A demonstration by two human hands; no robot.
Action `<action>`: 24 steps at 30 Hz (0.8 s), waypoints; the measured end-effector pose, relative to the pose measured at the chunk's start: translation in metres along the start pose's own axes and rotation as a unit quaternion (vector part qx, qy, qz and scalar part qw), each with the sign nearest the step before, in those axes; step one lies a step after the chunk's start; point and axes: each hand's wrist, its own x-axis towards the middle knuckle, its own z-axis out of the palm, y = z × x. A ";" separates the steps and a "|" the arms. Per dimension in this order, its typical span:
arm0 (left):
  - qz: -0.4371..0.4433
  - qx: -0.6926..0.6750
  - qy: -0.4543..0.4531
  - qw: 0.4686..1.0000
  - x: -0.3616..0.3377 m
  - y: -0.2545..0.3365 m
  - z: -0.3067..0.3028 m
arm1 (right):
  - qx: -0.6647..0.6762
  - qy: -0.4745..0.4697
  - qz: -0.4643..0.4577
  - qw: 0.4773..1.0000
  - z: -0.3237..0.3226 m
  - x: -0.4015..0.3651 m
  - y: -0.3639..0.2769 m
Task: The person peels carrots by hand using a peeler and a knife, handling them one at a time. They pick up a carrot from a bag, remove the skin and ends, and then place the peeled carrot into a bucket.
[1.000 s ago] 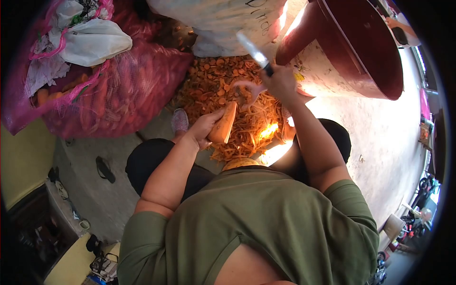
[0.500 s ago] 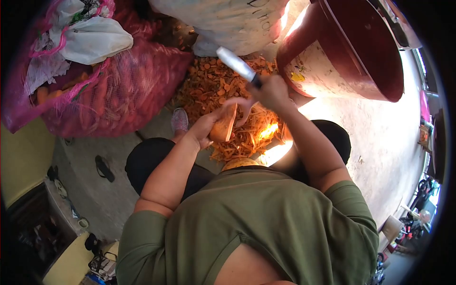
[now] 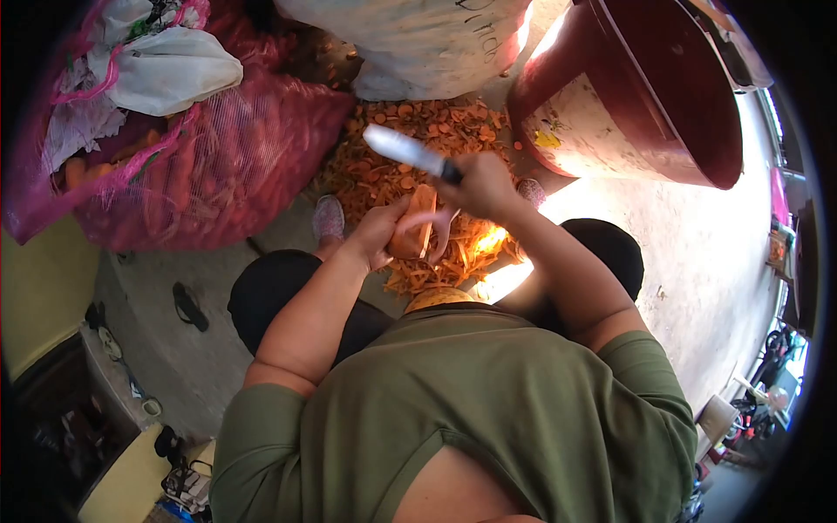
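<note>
"Where's the carrot?"
"Over the near peelings, gripped by the left hand."
"And the right hand?"
"Holds a knife and, blurred, probably a pink peeler."
"Peeling, then?"
"Seemingly; the next stroke calls for a steady carrot."

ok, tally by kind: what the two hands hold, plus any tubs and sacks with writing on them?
Knife, in the right hand: 1
Pink peeler, blurred, also in the right hand: 1
Carrot, in the left hand: 1
Red tub: 1
White sack with writing: 1
Total: 5
</note>
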 end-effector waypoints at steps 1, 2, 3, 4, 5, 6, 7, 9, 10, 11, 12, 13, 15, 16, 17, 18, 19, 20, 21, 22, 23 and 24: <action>-0.003 0.015 0.004 1.000 -0.001 0.001 0.002 | -0.031 -0.020 -0.061 0.997 0.009 -0.002 0.001; -0.002 0.001 -0.015 1.000 0.007 -0.006 -0.006 | -0.038 -0.026 -0.035 0.998 0.010 -0.001 0.004; 0.004 0.004 -0.029 1.000 0.007 -0.006 -0.005 | -0.045 -0.031 -0.010 0.998 0.009 0.004 0.009; 0.011 0.007 -0.043 0.999 0.006 -0.005 -0.004 | -0.052 -0.036 0.013 0.998 0.005 0.011 0.015; 0.019 0.011 -0.057 0.998 0.006 -0.003 -0.003 | -0.059 0.005 0.055 0.997 -0.004 0.017 0.023; 0.022 0.006 -0.062 0.998 0.003 -0.002 -0.001 | -0.064 0.046 0.096 0.992 -0.014 0.024 0.032; 0.024 0.003 -0.067 0.997 -0.001 -0.002 0.001 | -0.073 0.078 0.114 0.988 -0.020 0.031 0.047; 0.025 0.009 -0.069 0.997 -0.008 0.001 0.006 | -0.091 0.142 0.156 0.973 -0.031 0.039 0.063; 0.028 0.015 -0.064 0.997 -0.011 0.004 0.009 | -0.049 0.116 0.152 0.980 -0.031 0.035 0.057; 0.033 0.019 -0.058 0.998 -0.013 0.005 0.010 | -0.007 0.089 0.144 0.985 -0.029 0.029 0.047; 0.025 -0.005 -0.036 0.999 -0.009 0.004 0.007 | 0.034 0.061 0.134 0.989 -0.026 0.021 0.030; 0.016 -0.030 -0.014 0.999 -0.002 0.002 0.001 | 0.042 0.034 0.069 0.996 -0.019 0.011 0.015; 0.012 -0.049 0.006 0.999 0.002 -0.001 0.000 | 0.003 -0.047 -0.024 0.999 -0.002 -0.004 -0.005; 0.017 -0.044 0.004 0.999 0.002 -0.002 0.004 | -0.032 -0.035 -0.058 0.997 0.004 -0.005 -0.005; 0.021 -0.039 0.003 0.999 0.001 -0.004 0.007 | -0.066 -0.024 -0.092 0.993 0.006 -0.006 -0.005; 0.009 -0.031 -0.026 0.999 0.000 -0.004 0.006 | -0.058 -0.013 -0.074 0.995 0.008 -0.005 -0.001; 0.017 -0.028 -0.032 0.999 0.000 -0.001 0.003 | -0.049 0.000 -0.058 0.997 0.007 0.001 0.006; 0.026 -0.025 -0.037 0.999 0.002 0.001 -0.002 | -0.041 0.013 -0.042 0.998 0.005 0.008 0.013; 0.034 -0.024 -0.042 0.998 0.002 0.002 -0.004 | -0.059 0.040 -0.006 0.997 0.002 0.015 0.021; 0.048 -0.031 0.003 0.998 -0.002 0.004 0.005 | -0.076 0.068 0.033 0.994 -0.003 0.021 0.030; 0.052 -0.014 0.004 0.999 -0.005 0.004 0.007 | -0.092 0.097 0.073 0.988 -0.007 0.026 0.039; 0.056 0.004 0.004 0.998 -0.007 0.004 0.008 | -0.075 0.109 0.099 0.986 -0.015 0.029 0.045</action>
